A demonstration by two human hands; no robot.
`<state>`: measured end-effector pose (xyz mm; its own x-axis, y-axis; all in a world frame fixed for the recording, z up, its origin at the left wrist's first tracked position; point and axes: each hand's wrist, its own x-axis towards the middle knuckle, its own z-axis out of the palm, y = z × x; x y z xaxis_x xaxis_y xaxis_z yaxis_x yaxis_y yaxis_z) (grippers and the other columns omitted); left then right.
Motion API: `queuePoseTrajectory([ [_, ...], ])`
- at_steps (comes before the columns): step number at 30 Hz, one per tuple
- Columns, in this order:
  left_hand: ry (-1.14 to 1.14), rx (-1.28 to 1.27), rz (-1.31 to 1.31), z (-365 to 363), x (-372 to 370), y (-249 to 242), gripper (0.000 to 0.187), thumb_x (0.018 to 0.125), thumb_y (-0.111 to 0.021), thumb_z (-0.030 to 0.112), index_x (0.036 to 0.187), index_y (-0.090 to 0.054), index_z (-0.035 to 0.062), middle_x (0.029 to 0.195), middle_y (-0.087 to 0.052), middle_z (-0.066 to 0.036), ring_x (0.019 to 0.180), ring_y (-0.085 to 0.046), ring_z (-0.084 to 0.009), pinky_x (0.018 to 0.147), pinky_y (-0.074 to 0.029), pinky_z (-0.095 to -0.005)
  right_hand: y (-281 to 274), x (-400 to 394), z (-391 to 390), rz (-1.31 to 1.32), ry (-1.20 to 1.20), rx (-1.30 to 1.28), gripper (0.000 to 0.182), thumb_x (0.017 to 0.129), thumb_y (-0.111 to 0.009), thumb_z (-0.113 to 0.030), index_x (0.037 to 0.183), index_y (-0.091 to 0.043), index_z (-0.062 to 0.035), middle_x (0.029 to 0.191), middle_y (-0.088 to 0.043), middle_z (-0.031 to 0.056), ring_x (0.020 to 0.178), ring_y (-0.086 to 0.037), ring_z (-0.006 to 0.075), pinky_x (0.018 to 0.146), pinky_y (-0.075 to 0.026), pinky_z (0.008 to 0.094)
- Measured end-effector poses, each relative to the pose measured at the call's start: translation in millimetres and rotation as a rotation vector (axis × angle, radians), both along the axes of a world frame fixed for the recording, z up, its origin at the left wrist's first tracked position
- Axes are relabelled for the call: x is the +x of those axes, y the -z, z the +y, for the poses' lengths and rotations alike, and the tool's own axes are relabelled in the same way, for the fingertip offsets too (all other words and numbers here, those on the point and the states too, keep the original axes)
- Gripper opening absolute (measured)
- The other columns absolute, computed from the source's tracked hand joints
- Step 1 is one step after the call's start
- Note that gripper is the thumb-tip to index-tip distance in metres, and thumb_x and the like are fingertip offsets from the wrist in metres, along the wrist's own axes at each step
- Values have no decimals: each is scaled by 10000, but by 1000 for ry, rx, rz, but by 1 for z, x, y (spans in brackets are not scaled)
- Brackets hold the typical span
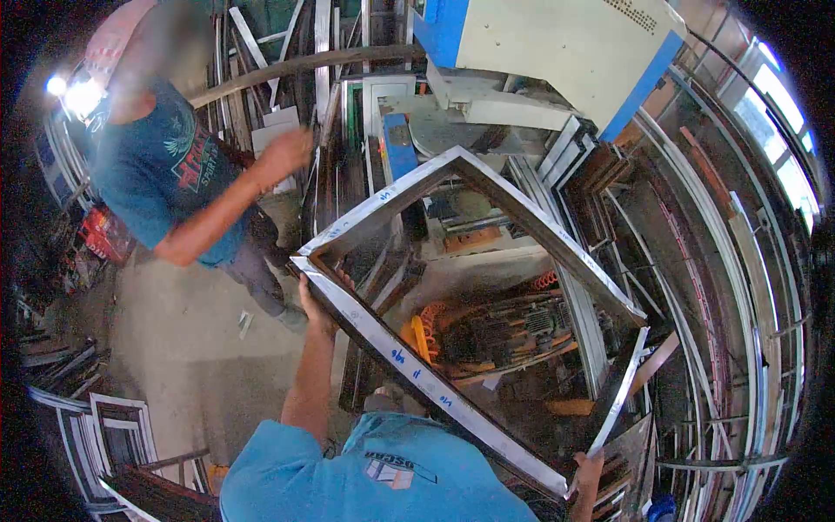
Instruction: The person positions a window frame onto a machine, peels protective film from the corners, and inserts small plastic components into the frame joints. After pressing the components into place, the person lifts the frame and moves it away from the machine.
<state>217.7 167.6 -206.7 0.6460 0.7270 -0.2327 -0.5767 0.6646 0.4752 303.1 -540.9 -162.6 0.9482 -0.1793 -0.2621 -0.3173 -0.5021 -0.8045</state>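
The frame (417, 370) was up in front of the person's chest, tilted, between the body and the machine (557, 52); whether any edge rested on something could not be told. The left hand (317, 302) was closed around the near left corner, its fingertips showing past the inner edge. The right hand (588, 474) was at the near right corner and seemed to be gripping it, though its fingers were partly hidden. The frame was four-sided and open in the middle, with bright faces, darker inner sides and blue marks (398, 355) on the near bar. It looked like hollow metal: stiff along each bar, fairly light for its span, but awkward to swing. The smooth faces would likely be slippery and easy to scratch, and the corner joints the weakest points. Fingers wrapped well around the two side bars, thumbs on top, would probably balance it best, clear of sharp corner edges. Another person (174, 170) stood to the left, one hand (285, 158) raised, apart from the frame.
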Motion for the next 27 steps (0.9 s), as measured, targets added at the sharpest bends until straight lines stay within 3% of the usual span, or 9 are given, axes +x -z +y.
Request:
queuePoseTrajectory([
  [3,-25,-28,-20,-5,3,-6,715,850,-461,678,1211,-514,63,953,-619,-117,844,-617,-294,759,-522,-446,30,8,-31,62,3,74,716,682,-670,-21,1322,-361,61,1100,-499,101,954,-515,205,855,-440,314],
  [4,-35,-67,-6,-6,5,-9,713,849,-462,678,1202,-517,61,951,-619,-117,843,-617,-292,758,-521,-443,11,10,-7,82,-2,86,759,698,-660,5,1372,-314,63,1157,-480,109,968,-509,191,855,-442,291],
  [5,-43,-107,9,-7,5,-11,711,847,-463,678,1193,-521,60,949,-620,-118,842,-617,-290,758,-520,-440,-12,6,16,119,80,1,753,669,-667,-26,1342,-343,69,1139,-483,117,952,-506,205,861,-427,308],
  [9,-7,-111,-39,-1,4,9,769,804,-509,707,1179,-483,36,960,-595,-129,858,-602,-296,780,-511,-451,38,15,-31,24,-56,37,787,619,-695,-96,1316,-375,82,1121,-489,135,1021,-477,236,933,-384,338],
  [12,25,-45,-42,4,3,19,775,807,-500,706,1185,-482,31,950,-603,-128,853,-606,-285,792,-508,-447,56,18,-39,-79,-15,-38,590,657,-652,-53,1204,-455,44,903,-480,32,760,-484,160,669,-427,299],
  [18,-57,9,103,-8,4,-6,780,824,-460,713,1197,-476,28,970,-602,-127,859,-606,-283,807,-509,-435,57,12,-29,-229,33,-239,544,664,-652,-32,1162,-453,56,956,-560,71,839,-542,178,706,-459,320],
  [21,-3,-9,31,-9,3,-8,755,843,-447,698,1196,-475,31,974,-598,-125,871,-607,-287,798,-512,-439,33,15,-19,56,-28,-50,812,670,-687,-85,1362,-310,113,1129,-509,139,1027,-509,260,973,-384,327],
  [24,-62,73,79,-12,5,-13,725,863,-434,675,1186,-478,27,957,-595,-124,860,-607,-289,782,-517,-443,7,8,1,148,20,-13,781,676,-678,-70,1350,-322,101,1094,-519,124,1002,-515,233,907,-425,318],
  [27,-50,100,39,-3,4,-2,693,878,-427,648,1171,-488,22,924,-600,-135,833,-606,-302,763,-518,-446,30,0,-3,-19,19,52,755,683,-681,-70,1334,-338,96,1070,-527,113,980,-522,218,857,-448,317],
])
